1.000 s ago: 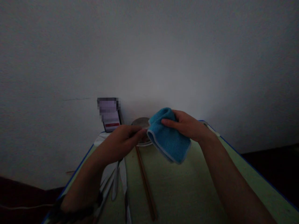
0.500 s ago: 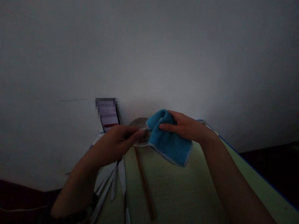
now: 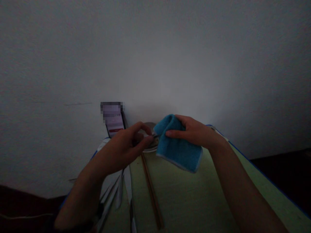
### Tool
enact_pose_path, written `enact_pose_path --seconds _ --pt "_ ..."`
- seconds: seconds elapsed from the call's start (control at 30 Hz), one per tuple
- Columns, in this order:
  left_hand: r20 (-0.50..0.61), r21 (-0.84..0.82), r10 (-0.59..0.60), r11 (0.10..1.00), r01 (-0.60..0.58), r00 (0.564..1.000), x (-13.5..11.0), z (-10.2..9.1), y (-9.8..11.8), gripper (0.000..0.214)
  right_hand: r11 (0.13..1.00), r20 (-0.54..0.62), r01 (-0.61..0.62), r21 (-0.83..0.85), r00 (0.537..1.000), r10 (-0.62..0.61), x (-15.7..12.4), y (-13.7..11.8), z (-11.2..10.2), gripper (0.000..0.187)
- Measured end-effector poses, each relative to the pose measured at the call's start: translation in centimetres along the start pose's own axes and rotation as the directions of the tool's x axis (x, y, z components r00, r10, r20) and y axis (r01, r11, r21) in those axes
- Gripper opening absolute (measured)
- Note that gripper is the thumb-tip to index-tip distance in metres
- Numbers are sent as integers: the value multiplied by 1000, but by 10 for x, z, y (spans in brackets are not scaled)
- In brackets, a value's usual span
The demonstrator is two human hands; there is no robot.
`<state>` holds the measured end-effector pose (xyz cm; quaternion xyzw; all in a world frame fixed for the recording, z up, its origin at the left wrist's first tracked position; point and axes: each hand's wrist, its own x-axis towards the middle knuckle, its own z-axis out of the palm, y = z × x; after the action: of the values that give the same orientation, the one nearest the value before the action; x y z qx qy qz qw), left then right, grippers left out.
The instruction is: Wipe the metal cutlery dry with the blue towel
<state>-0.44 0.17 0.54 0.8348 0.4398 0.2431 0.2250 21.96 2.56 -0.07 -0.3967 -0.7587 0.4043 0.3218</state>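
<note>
Fingers (image 3: 142,125) of the left hand (image 3: 123,147) are arching higher than a second ago, rising in front of the plate (image 3: 150,149). The blue cloth (image 3: 178,149) is hanging slightly further right and lower, so a narrow gap is opening between the two. A thin metal utensil (image 3: 155,136) is showing in that gap at the frame's centre. The left grip is pinching its near end closed, and its far end is disappearing into the cloth's left edge. What kind of utensil it is cannot be told in the dim light. The right hand (image 3: 191,131) is keeping its grip closed over the cloth's bunched top, thumb underneath. Below them, chopsticks (image 3: 151,191) are lying on the green bench (image 3: 194,200), with more cutlery (image 3: 119,191) at lower left. A phone (image 3: 114,121) is leaning against the wall (image 3: 155,58).
</note>
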Motion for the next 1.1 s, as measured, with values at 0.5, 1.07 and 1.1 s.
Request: enact_pose_path --seconds 0.5,1.07,1.1 --pt "-281 370 133 929 -21 950 -4 -7 1 21 905 -220 21 425 972 81 0 -2 3 31" --pt "-214 371 149 927 -61 965 -3 -11 -2 26 968 -74 -61 244 994 81 -2 6 -3 36" --pt "-200 367 155 927 -72 968 -2 -11 -2 25 981 -56 -60 184 996 72 -2 6 -4 36"
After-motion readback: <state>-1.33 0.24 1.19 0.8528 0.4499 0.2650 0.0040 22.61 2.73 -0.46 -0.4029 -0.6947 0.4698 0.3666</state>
